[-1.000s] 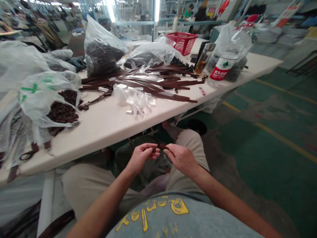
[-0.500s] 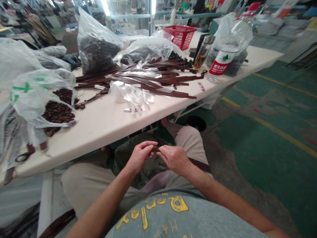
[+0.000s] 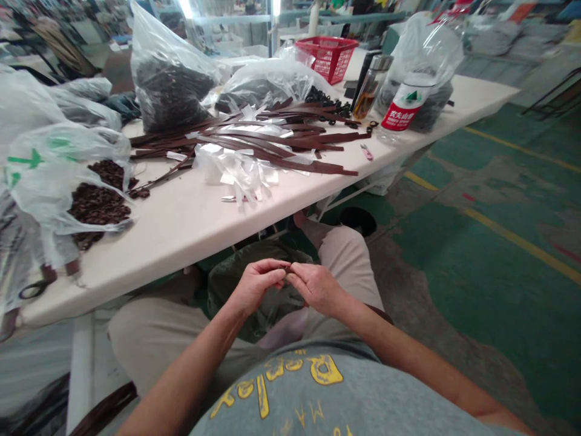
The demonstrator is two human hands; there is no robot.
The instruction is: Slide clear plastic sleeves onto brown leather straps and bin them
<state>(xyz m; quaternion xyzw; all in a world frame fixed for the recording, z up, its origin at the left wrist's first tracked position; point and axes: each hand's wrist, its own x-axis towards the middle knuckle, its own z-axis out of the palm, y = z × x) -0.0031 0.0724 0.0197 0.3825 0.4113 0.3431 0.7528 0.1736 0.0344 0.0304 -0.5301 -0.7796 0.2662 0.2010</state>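
Above my lap, my left hand (image 3: 261,283) and my right hand (image 3: 318,287) meet fingertip to fingertip. Both pinch a brown strap (image 3: 287,270), of which only a bit shows between the fingers. A brown length (image 3: 380,312) comes out beneath my right forearm and looks like the same strap, but my hand hides the join. On the table in front, long brown straps (image 3: 313,141) lie in a loose pile with shiny clear plastic strips (image 3: 242,172) against them. Small dark brown pieces (image 3: 97,206) spill from an open plastic bag (image 3: 49,157) to the left.
Pink-handled snips (image 3: 367,152) lie near the table edge (image 3: 181,260), and another pair (image 3: 229,198) is partly under the plastic strips. Farther back stand a filled clear bag (image 3: 170,91), a red basket (image 3: 327,60), a glass flask (image 3: 370,88) and a large bottle (image 3: 402,109).
My fingertips have drawn closer together, so less of the brown strap shows between them. The strap length under my right forearm shows less. The view has shifted slightly.
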